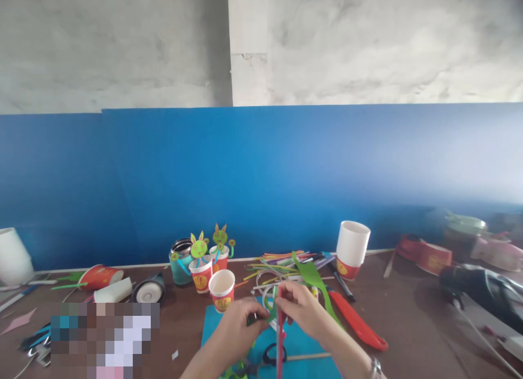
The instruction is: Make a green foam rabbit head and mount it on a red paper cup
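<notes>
My left hand (241, 330) is closed, thumb and fingers pinched at a small green piece (271, 312) whose kind I cannot make out. Beside it, my right hand (302, 308) pinches the upper part of a long, thin red strip (280, 343), which stands upright between my hands. Whether the strip is a straw or paper I cannot tell. Both hands are over a blue sheet (306, 349) on the brown table. Black-handled scissors (274, 353) lie on the sheet below the strip, near green scraps (235, 372).
Left of my hands stand a paper cup (222, 293) and two cups bearing green animal-faced figures (199, 248). Behind lie many coloured straws (281, 262). To the right are stacked white cups (353, 243), a green strip (312, 278) and a red bag (357, 322). A blue panel (261, 183) rises behind.
</notes>
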`<state>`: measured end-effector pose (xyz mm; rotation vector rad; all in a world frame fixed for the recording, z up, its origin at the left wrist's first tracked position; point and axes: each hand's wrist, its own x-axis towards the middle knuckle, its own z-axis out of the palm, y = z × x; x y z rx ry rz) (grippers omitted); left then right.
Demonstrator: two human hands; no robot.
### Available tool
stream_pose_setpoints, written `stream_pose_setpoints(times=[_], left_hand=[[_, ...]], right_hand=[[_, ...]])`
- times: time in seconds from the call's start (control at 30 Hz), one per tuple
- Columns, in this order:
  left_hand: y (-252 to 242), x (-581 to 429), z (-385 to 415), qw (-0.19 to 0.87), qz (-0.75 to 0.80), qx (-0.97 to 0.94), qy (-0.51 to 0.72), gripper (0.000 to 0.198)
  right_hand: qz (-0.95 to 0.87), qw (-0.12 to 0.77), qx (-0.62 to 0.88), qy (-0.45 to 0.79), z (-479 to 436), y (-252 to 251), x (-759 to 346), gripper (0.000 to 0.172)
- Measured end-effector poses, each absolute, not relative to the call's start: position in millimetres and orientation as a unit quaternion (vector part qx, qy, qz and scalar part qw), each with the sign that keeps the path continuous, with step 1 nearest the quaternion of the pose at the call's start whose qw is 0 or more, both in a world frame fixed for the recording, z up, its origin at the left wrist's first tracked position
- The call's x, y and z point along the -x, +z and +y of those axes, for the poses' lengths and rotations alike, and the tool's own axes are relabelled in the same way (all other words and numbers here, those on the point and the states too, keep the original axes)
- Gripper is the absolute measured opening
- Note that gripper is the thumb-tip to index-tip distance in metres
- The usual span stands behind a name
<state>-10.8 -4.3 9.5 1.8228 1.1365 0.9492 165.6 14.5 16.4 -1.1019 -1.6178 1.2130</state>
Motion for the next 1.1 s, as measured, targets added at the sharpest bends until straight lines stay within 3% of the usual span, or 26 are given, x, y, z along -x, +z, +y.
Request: stream_pose_setpoints(times=[0.1,0.27,0.33,0.5,0.57,0.67,0.93,1.1], left_hand=[[24,18,-13,0.401,0.402,-0.755,0.329,0.018],[29,24,-12,0.501,0.365,-0.712,0.331,0.01],[25,23,-7,0.55,0.351,-0.659,0.375,0.016],[8,18,5,0.64,0.339,-0.377,0.578,0.045],[3,14,5,0.675,0.325,-0.343,0.567,0.055],[3,9,-1,0.714,0.264,-0.44,0.476,0.066],[12,4,-6,0.694,0.348,-0.446,0.444,0.037],[11,0,-12,0.655,0.273,-0.484,0.513,0.032]], right_hand=[[-0.639,0.319,0.418,0.561,12,20,-173,0.016],[-0.587,0.231,0.37,0.682,1,20,-170,0.016],[-0.543,0.26,0.358,0.713,-2,19,-164,0.019],[-0.411,0.465,0.37,0.691,4,22,-157,0.023],[-0.393,0.511,0.382,0.663,7,23,-157,0.025],[-0.402,0.526,0.404,0.632,8,25,-158,0.028],[-0.468,0.535,0.388,0.587,3,25,-154,0.028],[-0.469,0.558,0.353,0.587,-2,27,-152,0.029]])
